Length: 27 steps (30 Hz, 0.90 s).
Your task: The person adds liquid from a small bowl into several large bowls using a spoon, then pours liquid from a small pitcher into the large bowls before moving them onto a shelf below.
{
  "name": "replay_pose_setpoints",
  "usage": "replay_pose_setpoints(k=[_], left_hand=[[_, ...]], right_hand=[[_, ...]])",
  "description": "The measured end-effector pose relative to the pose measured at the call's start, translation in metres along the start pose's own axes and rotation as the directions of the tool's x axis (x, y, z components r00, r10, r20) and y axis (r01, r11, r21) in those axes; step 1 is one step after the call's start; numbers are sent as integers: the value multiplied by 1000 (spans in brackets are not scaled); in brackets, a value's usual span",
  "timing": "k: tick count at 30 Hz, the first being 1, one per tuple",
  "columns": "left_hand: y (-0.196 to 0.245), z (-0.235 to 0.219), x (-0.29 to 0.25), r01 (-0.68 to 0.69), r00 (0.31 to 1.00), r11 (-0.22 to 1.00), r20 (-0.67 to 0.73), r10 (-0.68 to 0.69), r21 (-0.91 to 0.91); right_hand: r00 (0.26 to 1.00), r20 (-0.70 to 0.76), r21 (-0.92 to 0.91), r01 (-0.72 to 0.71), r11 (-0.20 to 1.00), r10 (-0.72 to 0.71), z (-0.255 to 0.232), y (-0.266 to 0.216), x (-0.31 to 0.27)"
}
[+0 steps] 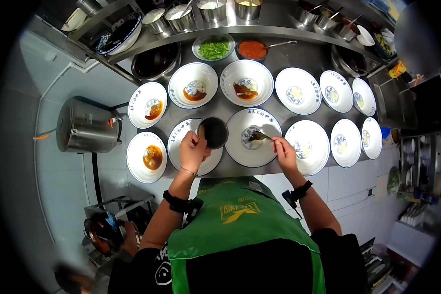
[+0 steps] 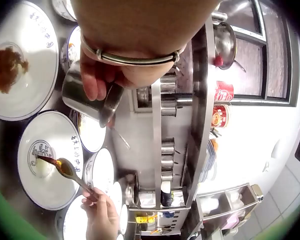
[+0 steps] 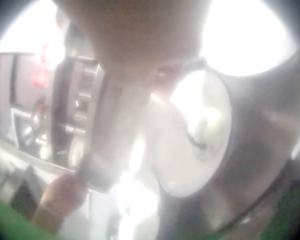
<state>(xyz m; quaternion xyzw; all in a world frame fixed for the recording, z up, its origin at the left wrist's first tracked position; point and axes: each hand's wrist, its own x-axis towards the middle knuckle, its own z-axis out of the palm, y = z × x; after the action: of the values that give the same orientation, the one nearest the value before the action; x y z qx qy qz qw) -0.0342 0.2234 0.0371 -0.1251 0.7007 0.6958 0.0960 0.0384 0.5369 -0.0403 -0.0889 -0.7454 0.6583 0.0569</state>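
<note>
My left hand (image 1: 193,153) grips a metal cup (image 2: 76,90) with a dark inside. The cup is tilted over the front-row bowl (image 1: 181,130) second from the left, hiding part of that bowl. My right hand (image 1: 285,153) pinches the handle of a metal spoon (image 2: 66,169). Brown liquid shows in the spoon's bowl and at its tip. Below the spoon lies a white bowl (image 1: 247,156) with a blue pattern at its centre. The right wrist view is hazy, with the spoon's bowl (image 3: 199,142) over the white bowl (image 3: 177,175).
Two rows of white bowls cover the steel counter (image 1: 294,115). Several hold brown sauce, like the left front bowl (image 1: 153,158). Behind stand chopped greens (image 1: 214,49) and a red sauce (image 1: 252,49) with a spoon. A shelf (image 1: 201,34) with metal pots runs above.
</note>
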Motion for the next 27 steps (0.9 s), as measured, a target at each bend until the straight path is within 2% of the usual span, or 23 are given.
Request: replay_pose_setpoints(k=[2,3,5,7,10,11,13,15,17,18,19,20,21,23,27], left_hand=[[-2,4,-1,26,1000,999,2,-27,21],[-5,7,-1,33,999,999,-1,-33,15],[-8,14,-4,39,999,999,-6,-39,6],[-7,22,-7,33,999,998,-11,-32,62],[-13,34,-13,-45,999,998,-2,46,45],[-14,37,-15,-48,999,998,-7,49,49],[-15,43,-20,-75,997,989,5,75,125],[-12,51,-29,-73,997,993,4,73,93],[-7,54,-39,-87,996,989,2,87,122],[-6,54,-41,-74,997,989,-4,75,125],[-6,53,-44,-77,997,989,-9,78,125],[-6,52,-46,-81,996,989,-13,83,126],[-7,51,-48,-85,996,988,-17,88,128],[-8,48,-53,-84,996,990,-25,88,113],[-16,41,-61,-92,995,994,-24,94,54]], right_hand=[[974,43,-343,225,912,-224,-5,-8,-1],[974,46,-343,225,912,-223,-6,-21,-2],[907,124,-464,412,784,-403,-9,-59,-2],[900,139,-453,429,781,-414,-9,-98,-6],[910,155,-214,411,886,-385,2,-120,-10],[908,155,-208,414,886,-388,9,-119,-8],[871,261,-144,461,876,-416,20,-112,-1],[869,273,-133,458,879,-412,29,-96,0],[925,231,12,308,951,-303,37,-78,-2],[922,235,14,312,950,-306,37,-79,-4],[959,242,118,121,986,-147,36,-81,-6],[964,265,217,-76,973,16,36,-82,-7],[963,268,218,-75,973,14,35,-80,-8],[941,315,337,-229,913,120,32,-74,-9],[937,295,410,-303,860,189,27,-82,-22]])
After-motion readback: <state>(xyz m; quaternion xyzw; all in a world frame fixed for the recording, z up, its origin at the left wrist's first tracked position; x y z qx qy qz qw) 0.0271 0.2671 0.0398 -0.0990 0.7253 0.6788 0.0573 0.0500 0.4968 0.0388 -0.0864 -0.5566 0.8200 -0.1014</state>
